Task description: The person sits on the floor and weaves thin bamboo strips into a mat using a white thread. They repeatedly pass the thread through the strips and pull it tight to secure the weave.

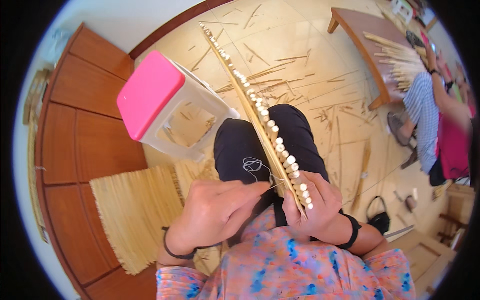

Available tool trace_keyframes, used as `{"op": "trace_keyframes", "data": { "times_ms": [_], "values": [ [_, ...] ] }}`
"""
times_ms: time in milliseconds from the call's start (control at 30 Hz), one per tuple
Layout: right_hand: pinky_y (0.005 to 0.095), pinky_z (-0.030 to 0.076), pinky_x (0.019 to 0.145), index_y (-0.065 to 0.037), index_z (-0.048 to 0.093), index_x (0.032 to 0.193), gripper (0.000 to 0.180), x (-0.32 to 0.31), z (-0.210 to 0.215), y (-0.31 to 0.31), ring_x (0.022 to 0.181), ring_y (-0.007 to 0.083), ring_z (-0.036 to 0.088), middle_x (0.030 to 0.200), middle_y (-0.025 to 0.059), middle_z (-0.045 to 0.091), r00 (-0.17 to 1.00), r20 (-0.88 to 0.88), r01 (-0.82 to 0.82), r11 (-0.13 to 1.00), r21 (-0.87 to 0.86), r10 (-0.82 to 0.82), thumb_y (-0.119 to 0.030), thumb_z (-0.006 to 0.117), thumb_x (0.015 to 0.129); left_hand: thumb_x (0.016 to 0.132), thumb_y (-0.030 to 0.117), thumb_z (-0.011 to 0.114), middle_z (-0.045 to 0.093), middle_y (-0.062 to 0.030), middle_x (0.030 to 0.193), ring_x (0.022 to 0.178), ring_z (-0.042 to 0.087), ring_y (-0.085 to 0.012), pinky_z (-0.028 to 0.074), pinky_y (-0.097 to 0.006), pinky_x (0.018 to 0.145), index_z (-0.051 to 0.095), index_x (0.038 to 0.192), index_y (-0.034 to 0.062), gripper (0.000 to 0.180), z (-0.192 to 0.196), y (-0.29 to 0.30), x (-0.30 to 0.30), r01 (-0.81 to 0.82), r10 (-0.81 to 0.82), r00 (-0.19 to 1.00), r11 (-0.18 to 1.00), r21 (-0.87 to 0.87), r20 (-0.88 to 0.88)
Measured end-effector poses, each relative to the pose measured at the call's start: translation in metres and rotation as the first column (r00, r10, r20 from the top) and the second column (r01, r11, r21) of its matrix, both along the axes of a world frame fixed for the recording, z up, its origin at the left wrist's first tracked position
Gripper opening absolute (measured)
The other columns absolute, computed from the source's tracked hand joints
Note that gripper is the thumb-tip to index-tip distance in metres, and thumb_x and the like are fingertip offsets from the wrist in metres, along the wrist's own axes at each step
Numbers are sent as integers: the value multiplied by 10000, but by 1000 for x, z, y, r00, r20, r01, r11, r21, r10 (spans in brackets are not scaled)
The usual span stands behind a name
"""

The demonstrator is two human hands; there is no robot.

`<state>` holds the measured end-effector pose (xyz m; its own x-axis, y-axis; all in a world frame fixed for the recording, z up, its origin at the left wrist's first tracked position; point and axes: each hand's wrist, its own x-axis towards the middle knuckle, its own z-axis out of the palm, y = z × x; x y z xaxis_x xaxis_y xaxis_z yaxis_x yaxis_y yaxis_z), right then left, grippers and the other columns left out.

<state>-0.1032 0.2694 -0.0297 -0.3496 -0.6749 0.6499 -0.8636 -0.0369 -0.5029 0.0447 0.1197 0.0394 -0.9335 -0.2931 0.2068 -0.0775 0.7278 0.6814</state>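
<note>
A long, narrow row of pale cut stalks (250,96), bound side by side along a flat strip, stands on edge over my lap, its round cut ends facing right. My right hand (320,205) is closed around its near end, with the thumb in front and fingers behind the stalks. Close to that end, my left hand (215,210) pinches a thin whitish thread (254,164) between thumb and forefinger. The thread loops loosely above my fingertips and runs to the strip. Whether a needle is in the pinch cannot be made out.
A pink-topped white plastic stool (152,95) stands at the left, by a wooden cabinet (95,135). A woven stalk mat (132,215) lies below it. Stalk scraps (280,75) litter the tiles. At right, a person (450,115) sits by a low wooden table (360,35) bearing stalks (400,57).
</note>
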Motion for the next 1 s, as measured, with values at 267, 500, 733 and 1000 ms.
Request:
{"op": "trace_keyframes", "data": {
  "times_ms": [267,500,733,1000],
  "values": [
    [333,508,499,53,681,956,196,-1,0,6,614,282,657,831,170,684,996,-86,26,999,43,-22,-50,696,790,839,68,676,658,-146,689,610,651,-351,504,-418,528,716,1093,55,257,-21,-13,-6,139,-120,988,970,198,-101],
    [367,525,509,30,623,841,46,3,6,7,611,320,650,796,182,660,992,-127,35,994,108,-21,8,650,810,847,71,655,619,-156,664,572,616,-349,476,-396,525,712,1172,107,332,-24,-29,-13,280,-257,959,926,254,-119],
    [360,492,480,20,610,743,74,7,7,4,560,312,620,751,168,644,991,-122,58,993,105,-45,36,629,812,854,88,540,650,-226,744,729,654,-418,507,-503,662,694,1123,51,313,-16,-38,-15,339,-356,934,881,331,-10],
    [364,491,483,16,612,740,79,9,9,5,576,316,624,764,177,647,991,-110,86,988,130,-72,39,625,814,853,93,555,652,-232,769,763,654,-426,504,-506,676,684,1141,52,318,-13,-44,-16,369,-397,918,856,361,4]
  ]
}}
